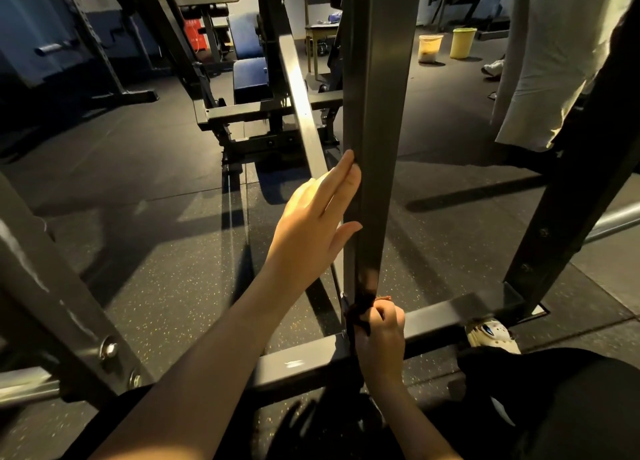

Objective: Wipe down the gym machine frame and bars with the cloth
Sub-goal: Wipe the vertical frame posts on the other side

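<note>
A dark upright post [375, 120] of the gym machine frame rises in the middle of the head view. My left hand [317, 217] rests against its left face with straight fingers and the thumb touching the edge. Lower down, where the post meets a horizontal base bar [450, 317], my right hand [381, 338] grips a dark cloth [362, 309] bunched against the foot of the post. Most of the cloth is hidden under my fingers.
A slanted steel bar [303, 113] runs behind the post toward a blue padded seat [249, 75]. Frame legs stand at left [62, 303] and right [571, 217]. A yellow bin [462, 43] and a clear tub [429, 49] sit on the rubber floor. A white cloth [554, 61] hangs top right.
</note>
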A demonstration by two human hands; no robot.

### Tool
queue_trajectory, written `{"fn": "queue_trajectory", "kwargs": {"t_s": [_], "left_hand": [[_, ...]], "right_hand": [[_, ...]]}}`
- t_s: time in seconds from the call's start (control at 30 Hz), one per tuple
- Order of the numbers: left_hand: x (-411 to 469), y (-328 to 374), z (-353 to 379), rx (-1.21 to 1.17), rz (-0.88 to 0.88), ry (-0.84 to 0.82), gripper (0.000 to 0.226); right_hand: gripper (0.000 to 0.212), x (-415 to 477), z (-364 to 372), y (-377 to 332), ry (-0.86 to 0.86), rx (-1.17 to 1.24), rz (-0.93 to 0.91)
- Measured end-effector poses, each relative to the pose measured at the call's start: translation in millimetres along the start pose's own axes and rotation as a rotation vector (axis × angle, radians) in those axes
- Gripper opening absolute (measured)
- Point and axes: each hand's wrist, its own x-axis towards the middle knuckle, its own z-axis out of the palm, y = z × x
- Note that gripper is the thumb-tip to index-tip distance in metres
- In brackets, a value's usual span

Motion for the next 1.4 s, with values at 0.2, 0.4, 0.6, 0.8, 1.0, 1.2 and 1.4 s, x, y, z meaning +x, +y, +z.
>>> {"fn": "queue_trajectory", "kwargs": {"t_s": [0.2,0.4,0.6,0.8,1.0,1.2,1.4], "left_hand": [[-0.9,0.1,0.6,0.006,-0.012,-0.010,0.068],[0.0,2.1,0.5,0.019,-0.008,-0.009,0.077],[-1.3,6.7,-1.8,0.029,-0.015,0.000,0.080],[-0.1,6.4,-0.4,0.024,-0.022,0.009,0.079],[-0.5,6.7,-4.4,-0.001,-0.059,-0.033,0.070],[4.3,11.4,-17.6,-0.202,-0.147,-0.006,0.047],[19.9,36.4,-35.5,-0.468,-0.372,0.106,0.022]], "right_hand": [[0.044,40.1,-24.1,-39.9,0.273,0.123,-0.036],[0.045,11.7,-4.1,-5.7,0.104,0.043,-0.026],[0.043,34.4,-26.4,-41.8,0.178,0.059,0.024],[0.036,42.0,-31.6,-38.3,0.239,0.089,-0.062],[0.035,48.1,-42.9,-48.1,0.232,0.125,-0.003],[0.026,108.5,-101.2,-102.2,0.407,0.356,-0.065],[0.033,122.1,-123.7,-122.0,0.377,0.344,-0.268]]}}
